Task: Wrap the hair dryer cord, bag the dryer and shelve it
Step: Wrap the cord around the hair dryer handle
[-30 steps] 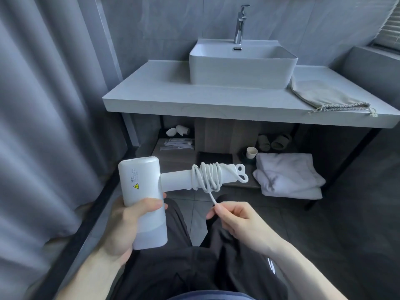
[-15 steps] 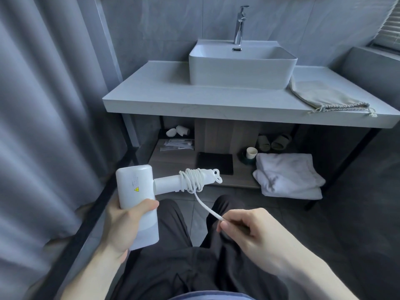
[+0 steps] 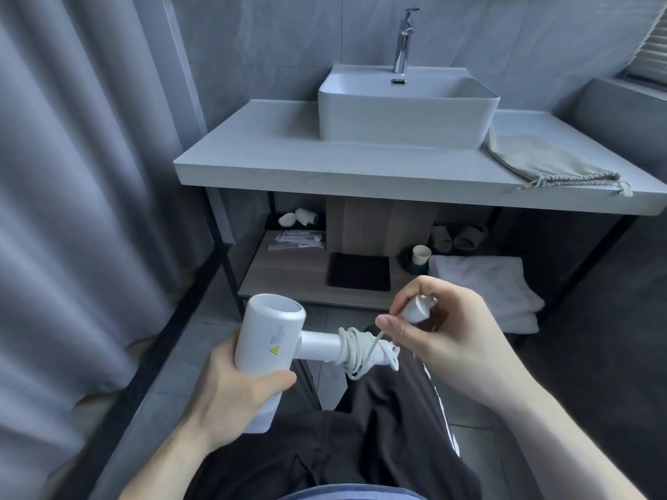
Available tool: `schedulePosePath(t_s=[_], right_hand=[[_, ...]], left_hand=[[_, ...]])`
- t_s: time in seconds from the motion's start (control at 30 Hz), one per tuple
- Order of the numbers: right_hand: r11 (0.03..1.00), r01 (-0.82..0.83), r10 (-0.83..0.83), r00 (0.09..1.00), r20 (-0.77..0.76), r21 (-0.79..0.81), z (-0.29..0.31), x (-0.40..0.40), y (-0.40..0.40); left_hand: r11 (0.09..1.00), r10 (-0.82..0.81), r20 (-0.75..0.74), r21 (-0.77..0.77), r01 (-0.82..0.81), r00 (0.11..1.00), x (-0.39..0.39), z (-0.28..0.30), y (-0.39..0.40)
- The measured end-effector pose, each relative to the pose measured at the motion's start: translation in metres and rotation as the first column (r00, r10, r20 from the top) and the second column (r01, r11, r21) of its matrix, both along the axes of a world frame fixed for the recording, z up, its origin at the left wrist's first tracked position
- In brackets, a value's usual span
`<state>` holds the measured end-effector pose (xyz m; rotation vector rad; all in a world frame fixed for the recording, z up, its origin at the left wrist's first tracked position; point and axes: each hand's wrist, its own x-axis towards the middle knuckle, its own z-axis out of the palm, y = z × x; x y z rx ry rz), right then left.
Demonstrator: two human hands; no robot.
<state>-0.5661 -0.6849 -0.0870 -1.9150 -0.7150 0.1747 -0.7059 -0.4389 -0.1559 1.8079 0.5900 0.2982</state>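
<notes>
The right hand (image 3: 444, 330) has risen from below the dryer's handle to just right of it and now pinches the plug (image 3: 418, 309), where before it held bare cord (image 3: 357, 350). The loose stretch is gone. The hair dryer (image 3: 269, 350) has tilted, its open end now showing.

1 head view looks forward and down, close over both hands, facing the vanity counter (image 3: 274, 164)

A bathroom: a white rectangular ceramic basin (image 3: 408, 113) with a chrome tap (image 3: 404, 41) sits upper centre on a pale stone bench (image 3: 274, 153), grey tiled walls behind.
</notes>
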Motion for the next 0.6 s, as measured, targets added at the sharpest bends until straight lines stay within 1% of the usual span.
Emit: schedulePosePath(t_s=[0.1, 0.2, 0.27, 0.37, 0.6], right_hand=[[0.998, 0.019, -0.015, 0.996, -0.084, 0.053, -0.002, 0.012, 0.006], [0.999, 0.023, -0.02, 0.992, -0.121, 0.025, -0.008, 0.025, 0.012], [1.0, 0.001, -0.002, 0.991, -0.137, -0.005, -0.015, 0.031, 0.017], [0.999, -0.034, 0.033, 0.983, -0.18, -0.006, -0.027, 0.037, 0.024], [0.995, -0.067, 0.054, 0.985, -0.162, -0.078, -0.04, 0.033, 0.032]], left_hand=[[0.996, -0.09, -0.012, -0.008, 0.09, 0.996, -0.002, 0.005, -0.003], [0.982, -0.19, 0.0, 0.004, 0.19, 0.982, -0.002, 0.014, -0.008], [0.973, -0.229, 0.01, 0.032, 0.229, 0.973, -0.002, 0.019, -0.01], [0.965, -0.262, 0.036, 0.04, 0.26, 0.964, -0.002, 0.026, -0.011], [0.963, -0.267, 0.111, 0.078, 0.259, 0.957, -0.004, 0.035, -0.016]])
